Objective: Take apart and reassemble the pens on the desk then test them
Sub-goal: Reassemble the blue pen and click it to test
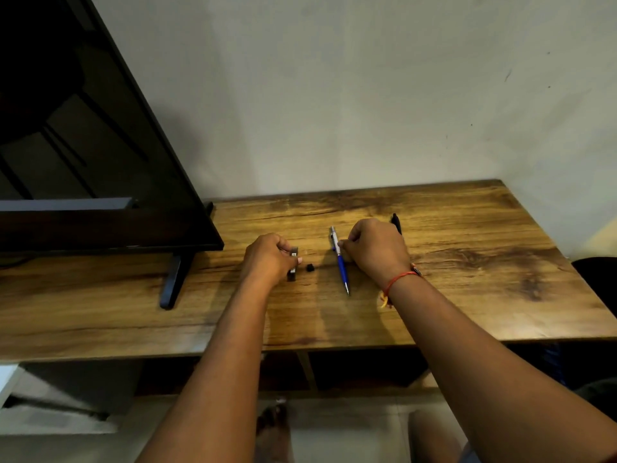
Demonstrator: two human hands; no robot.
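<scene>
While the blue and silver pen (340,262) lies whole on the desk (467,262), about midway between the far and near edges with its metal tip aimed at the near edge, the step in hand looks like the taking apart of one pen and the reach for another. The right hand (375,252) is curled, its thumb and fingertips pinching the silver upper half of that pen, which rests flat on the wood. Just to the left, a small black part (310,268) sits loose on the desk, apart from both hands. The left hand (268,259) is curled round a dark pen piece (293,267) with a silver clip, holding it at the desk surface; whether this is a cap or a barrel section is too small to tell. A black pen (396,223) pokes out behind the right hand, nearer the far edge. I judge the task to be early, with one pen in pieces and two not yet opened. The next move probably calls for a firm two-handed twist or pull on the blue pen, so the left hand must first set its piece down beside the loose part. A red thread (397,280) circles the right wrist, and a dark screen (100,145) on a stand foot (172,282) fills the desk's left end.
</scene>
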